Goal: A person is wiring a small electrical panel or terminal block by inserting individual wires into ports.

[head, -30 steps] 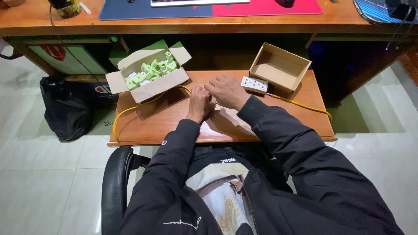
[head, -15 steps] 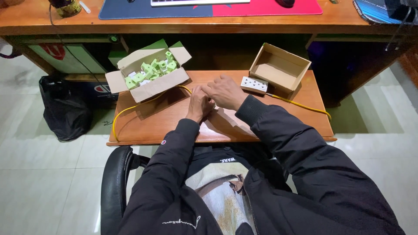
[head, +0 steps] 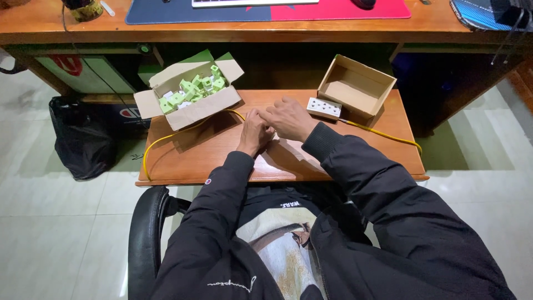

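Both hands meet at mid-bench [head: 222, 158], forearms angled in from the lower edge, black sleeves down to the wrists. Left hand [head: 254, 133] sits knuckles up, fingers curled toward the right hand; right hand [head: 288, 118] lies just beside it, back of hand to camera, fingers bent down and inward. Fingertips of the two hands touch or nearly touch; whatever sits between them is hidden, so can't tell if either hand is clamped on anything. White power strip [head: 324, 108] lies flat on the bench just right of the right hand, sockets up, touching the empty box [head: 358, 86] behind it. Yellow cable [head: 383, 133] runs from the strip toward the bench's right edge; another stretch loops along the left side, passing under the front of the open box [head: 191, 111]. That box sits at the bench's back-left, flaps up, holding green parts [head: 191, 89] with a few white ones mixed in, well apart from the left hand. Black bag [head: 83, 139] on the floor to the left. Chair arm [head: 147, 233] at lower left.
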